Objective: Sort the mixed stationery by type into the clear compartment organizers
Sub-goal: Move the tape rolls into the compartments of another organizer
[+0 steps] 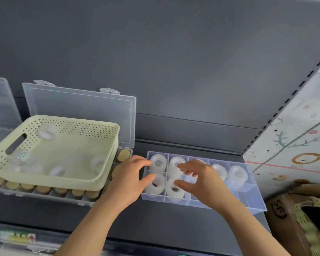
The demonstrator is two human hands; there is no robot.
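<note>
Black marker scrawl on the cardboard box (280, 209) at far right, reading roughly "SF", turned upside down and partly blurred. At lower left, on the front edge of the shelf (174, 224), a green-and-yellow label (17, 236) with a red arrow, print too smeared to read

Right of centre on the dark shelf, the clear organizer (251, 204), with clear tape rolls (236, 173) sitting one to a compartment along the visible back row and in the two front-left compartments. Left hand (129, 180) at the organizer's left end, fingers bent, thumb and forefinger apart by the end wall; cannot tell whether pinching it or only close. Right hand (198, 180) over the middle compartments, fingers spread and curved, holding nothing, hiding one back-row compartment

Further left, a cream perforated basket (63, 145) resting tilted on a second organizer (76, 199), with loose rolls (97, 162) lying inside the basket. Tan rolls (123, 156) filling that organizer's compartments, and its lid (78, 111) standing open against the back panel. Past the shelf upright on the right, a pale mat (294, 141) with cartoon drawings
</note>
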